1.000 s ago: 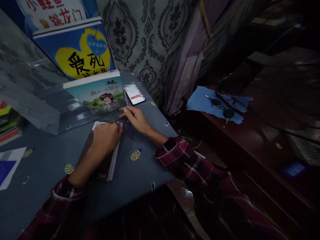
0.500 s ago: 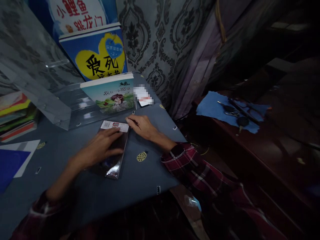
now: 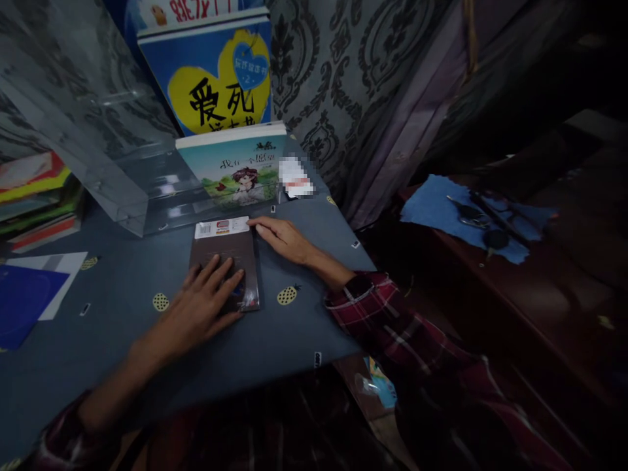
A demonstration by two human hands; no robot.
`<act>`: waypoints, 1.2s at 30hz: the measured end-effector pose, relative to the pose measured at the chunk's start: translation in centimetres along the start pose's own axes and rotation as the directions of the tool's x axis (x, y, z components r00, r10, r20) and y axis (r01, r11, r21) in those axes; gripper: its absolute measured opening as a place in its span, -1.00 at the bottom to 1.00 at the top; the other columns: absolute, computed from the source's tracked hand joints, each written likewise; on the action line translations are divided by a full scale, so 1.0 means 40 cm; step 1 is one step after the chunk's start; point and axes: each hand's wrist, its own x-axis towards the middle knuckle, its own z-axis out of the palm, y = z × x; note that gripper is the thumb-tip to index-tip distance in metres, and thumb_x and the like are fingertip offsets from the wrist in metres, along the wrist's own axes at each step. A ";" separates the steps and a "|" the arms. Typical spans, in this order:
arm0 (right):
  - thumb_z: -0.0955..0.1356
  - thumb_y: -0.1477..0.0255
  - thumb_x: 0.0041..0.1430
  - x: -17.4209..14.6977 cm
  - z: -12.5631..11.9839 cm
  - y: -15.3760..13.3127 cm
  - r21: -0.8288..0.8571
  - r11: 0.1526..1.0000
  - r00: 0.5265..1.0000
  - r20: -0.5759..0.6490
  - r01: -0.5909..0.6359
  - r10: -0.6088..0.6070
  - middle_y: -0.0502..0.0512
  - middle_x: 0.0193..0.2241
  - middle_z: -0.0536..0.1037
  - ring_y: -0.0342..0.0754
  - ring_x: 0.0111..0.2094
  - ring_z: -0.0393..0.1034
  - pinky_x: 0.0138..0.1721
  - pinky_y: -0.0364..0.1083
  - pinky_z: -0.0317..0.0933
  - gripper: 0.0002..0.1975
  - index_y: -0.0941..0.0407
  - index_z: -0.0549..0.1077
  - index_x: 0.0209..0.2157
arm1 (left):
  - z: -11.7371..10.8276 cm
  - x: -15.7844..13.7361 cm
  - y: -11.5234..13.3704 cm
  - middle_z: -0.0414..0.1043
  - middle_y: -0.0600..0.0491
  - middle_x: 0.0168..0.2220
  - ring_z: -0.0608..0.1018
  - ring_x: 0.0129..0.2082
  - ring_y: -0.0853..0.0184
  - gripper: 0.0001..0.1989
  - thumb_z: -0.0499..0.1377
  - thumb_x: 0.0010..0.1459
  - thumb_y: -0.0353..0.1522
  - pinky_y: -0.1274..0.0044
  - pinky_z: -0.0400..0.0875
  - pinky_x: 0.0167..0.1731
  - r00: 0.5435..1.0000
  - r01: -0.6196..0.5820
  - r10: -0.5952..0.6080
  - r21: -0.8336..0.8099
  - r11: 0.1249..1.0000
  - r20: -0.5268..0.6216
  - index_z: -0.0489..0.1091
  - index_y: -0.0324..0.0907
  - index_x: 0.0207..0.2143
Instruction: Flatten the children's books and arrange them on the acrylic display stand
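Observation:
A dark brown glossy book (image 3: 223,247) lies flat on the table, with a white barcode strip (image 3: 222,227) along its far end. Across its lower part rests my left hand (image 3: 210,294), fingers spread and palm down. My right hand (image 3: 282,237) is at the far right corner of the book, thumb and fingers pinched together there. The curled fingers beneath that hand are partly hidden. Just beyond the book, a teal picture book (image 3: 235,170) leans in a clear plastic stand (image 3: 115,190).
A larger blue and yellow book (image 3: 161,72) stands behind. At the left are a stack of books (image 3: 34,196) and a blue folder (image 3: 29,304). A pixelated white card (image 3: 295,176) lies beyond my right hand. Keys (image 3: 495,240) sit on a blue cloth (image 3: 432,206) at the right.
The book now lies straighter and flatter on the table. My left hand has slid toward its near end and spread its fingers, uncovering the barcode strip. The camera view has shifted too.

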 end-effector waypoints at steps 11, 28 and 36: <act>0.21 0.37 0.44 -0.008 0.016 -0.011 -0.051 0.996 0.997 0.035 0.076 -0.074 0.15 0.08 0.58 0.03 0.13 0.42 0.20 0.09 0.25 -0.68 0.11 0.51 0.05 | 0.009 0.031 0.084 0.60 -0.15 0.00 0.59 0.04 0.08 -0.73 0.13 0.38 -0.33 0.31 0.51 -0.02 0.929 -0.077 0.135 0.178 0.981 -0.346 0.47 -0.26 0.04; 0.28 0.44 0.37 -0.095 0.034 -0.120 0.024 0.998 0.995 0.088 0.051 -0.053 0.10 -0.26 0.58 -0.06 -0.25 0.44 -0.15 -0.05 0.31 -0.78 0.15 0.55 -0.07 | 0.016 0.030 0.095 0.63 -0.18 -0.07 0.64 -0.02 0.06 -0.75 0.14 0.37 -0.37 0.31 0.57 -0.12 0.904 -0.092 0.172 0.214 0.972 -0.392 0.52 -0.32 -0.02; 0.28 0.42 0.40 -0.169 0.023 -0.130 0.150 0.988 0.998 0.051 0.021 -0.029 0.13 -0.19 0.62 -0.04 -0.12 0.50 -0.05 0.00 0.37 -0.76 0.14 0.56 -0.06 | 0.021 0.021 0.082 0.62 -0.15 -0.05 0.62 0.04 0.08 -0.70 0.09 0.38 -0.45 0.31 0.58 -0.08 0.913 -0.104 0.175 0.203 0.974 -0.368 0.47 -0.27 0.09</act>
